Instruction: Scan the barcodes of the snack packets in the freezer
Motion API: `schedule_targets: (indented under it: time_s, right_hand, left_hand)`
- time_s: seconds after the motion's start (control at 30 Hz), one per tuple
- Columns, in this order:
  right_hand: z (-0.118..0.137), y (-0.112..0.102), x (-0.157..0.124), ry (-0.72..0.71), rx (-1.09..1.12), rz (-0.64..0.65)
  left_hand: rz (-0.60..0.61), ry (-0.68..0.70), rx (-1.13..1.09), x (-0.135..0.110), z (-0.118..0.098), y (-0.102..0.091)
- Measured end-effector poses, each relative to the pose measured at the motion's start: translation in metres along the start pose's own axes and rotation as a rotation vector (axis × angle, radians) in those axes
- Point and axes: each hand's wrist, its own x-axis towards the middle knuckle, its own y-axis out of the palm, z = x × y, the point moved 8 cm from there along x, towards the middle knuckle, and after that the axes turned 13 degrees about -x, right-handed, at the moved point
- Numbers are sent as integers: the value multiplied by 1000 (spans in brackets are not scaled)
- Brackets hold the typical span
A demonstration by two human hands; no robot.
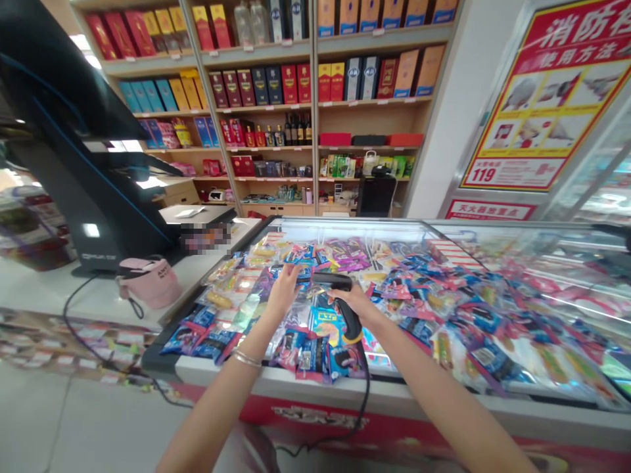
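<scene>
My right hand [355,303] is wrapped round the handle of a black barcode scanner [351,320], whose head points left. A black cable [365,387] hangs from its grip, down over the case's front. My left hand [284,288], a metal bangle on its wrist, is closed with its fingertips pinching a blue snack packet [302,255] just left of the scanner head. Below both hands lie more wrapped snacks, among them a bright blue and yellow packet [326,320] and dark blue packets [311,355] along the front edge.
A glass-topped display case [211,371] spreads beneath my arms, covered with packets. On the left counter [167,315] stand a black checkout terminal [106,203] and a pink cup holder [150,282]. Shelves [266,108] of boxed goods line the back; a red fire-safety sign [557,98] hangs right.
</scene>
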Motion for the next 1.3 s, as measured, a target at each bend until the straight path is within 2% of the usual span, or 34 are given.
schedule_targets:
  time_s: [0.17,0.33,0.47,0.57,0.67,0.83,1.07,1.3]
  right_hand:
    - [-4,-1,0,42,-19,-3]
    - [-6,-3,1,57,-16,-18]
    - [-6,-3,1,59,-8,-21]
    - [-5,-3,0,48,-9,-23]
    - [-3,-2,-1,32,-40,-28]
    - [2,-2,-5,19,-101,-43]
    - [12,-1,-10,-19,-125,-38]
    - [5,-1,-6,-12,-152,-36]
  left_hand:
    - [62,41,-246,1,1,12]
    - [31,-39,-512,4,10,13]
    - [33,-155,-782,2,21,19]
    - [-30,-170,-885,1,23,13]
    - [-105,-138,-845,1,17,0]
    - [-126,-137,-561,-1,4,-13]
    - [-52,-82,-422,-1,-4,-10]
    - [-27,-55,-398,0,-6,-8]
